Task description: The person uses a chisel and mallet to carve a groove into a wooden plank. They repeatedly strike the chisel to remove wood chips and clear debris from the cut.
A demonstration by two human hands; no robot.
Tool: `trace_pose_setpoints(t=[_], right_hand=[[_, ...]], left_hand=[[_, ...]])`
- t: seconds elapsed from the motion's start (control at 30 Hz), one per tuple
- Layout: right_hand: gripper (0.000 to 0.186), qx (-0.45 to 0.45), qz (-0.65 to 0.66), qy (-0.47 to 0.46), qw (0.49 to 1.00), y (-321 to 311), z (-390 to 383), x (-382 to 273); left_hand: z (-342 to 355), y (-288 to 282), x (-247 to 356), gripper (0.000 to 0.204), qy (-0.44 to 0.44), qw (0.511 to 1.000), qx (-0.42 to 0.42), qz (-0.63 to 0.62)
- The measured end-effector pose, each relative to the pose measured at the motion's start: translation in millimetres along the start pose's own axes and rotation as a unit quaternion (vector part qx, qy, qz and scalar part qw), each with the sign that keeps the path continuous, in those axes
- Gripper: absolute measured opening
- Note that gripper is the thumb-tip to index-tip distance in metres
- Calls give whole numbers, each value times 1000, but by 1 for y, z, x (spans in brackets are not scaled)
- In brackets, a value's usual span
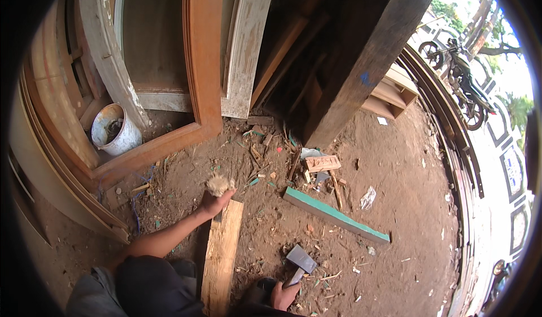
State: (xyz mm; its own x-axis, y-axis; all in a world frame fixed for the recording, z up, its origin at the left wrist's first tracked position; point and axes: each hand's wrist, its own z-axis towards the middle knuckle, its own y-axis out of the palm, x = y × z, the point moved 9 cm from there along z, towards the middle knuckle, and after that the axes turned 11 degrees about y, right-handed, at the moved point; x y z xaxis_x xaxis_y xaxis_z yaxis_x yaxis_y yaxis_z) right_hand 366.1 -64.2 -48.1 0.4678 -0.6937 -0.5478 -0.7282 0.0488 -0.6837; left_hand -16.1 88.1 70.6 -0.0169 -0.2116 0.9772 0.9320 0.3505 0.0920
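Observation:
My left hand (215, 204) is closed on a pale, shaggy clump (219, 183) that looks like fibrous or splintered material, just above the upper end of a rough light wooden plank (220, 260). The plank runs down toward my body. My right hand (282, 296) grips a square-headed dark hammer (301, 259) by its handle, low and to the right of the plank. A green-topped board (336, 213) lies on the dirt between the hammer and the debris above it.
Wooden frames (200, 63) stand ahead and left, with a dirty white bucket (116, 136) inside one. A thick dark post (367, 63) rises ahead. Scraps and a carved block (323, 163) litter the dirt. A wooden crate (389, 94), stacked timbers and a parked motorbike (463, 74) are right.

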Motion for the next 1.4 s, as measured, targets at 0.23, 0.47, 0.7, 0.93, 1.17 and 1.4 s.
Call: trace_pose_setpoints(t=[0.23, 0.47, 0.7, 0.93, 1.17, 1.4], right_hand=[[71, -11, 11, 2, 1000, -3, -2, -3], [71, -8, 15, -5, 1000, -5, -5, -8], [70, 1, 14, -14, 1000, -3, -3, -5], [68, 15, 21, -27, 999, -5, -4, -7], [69, 11, 16, -8, 1000, -5, -3, -7], [71, -4, 23, 3, 1000, 0, -1, -2]], left_hand=[[-7, -14, -38, 34, -90, 995, -12, -50], [-2, 0, 2, 21, -8, 998, -53, 27], [-2, -9, -4, 21, 33, 999, 15, 39], [-3, -11, -10, 18, 11, 999, 5, 32], [-5, -14, -7, 19, 11, 999, 33, 38], [-3, -12, -6, 18, 5, 999, 30, 35]])
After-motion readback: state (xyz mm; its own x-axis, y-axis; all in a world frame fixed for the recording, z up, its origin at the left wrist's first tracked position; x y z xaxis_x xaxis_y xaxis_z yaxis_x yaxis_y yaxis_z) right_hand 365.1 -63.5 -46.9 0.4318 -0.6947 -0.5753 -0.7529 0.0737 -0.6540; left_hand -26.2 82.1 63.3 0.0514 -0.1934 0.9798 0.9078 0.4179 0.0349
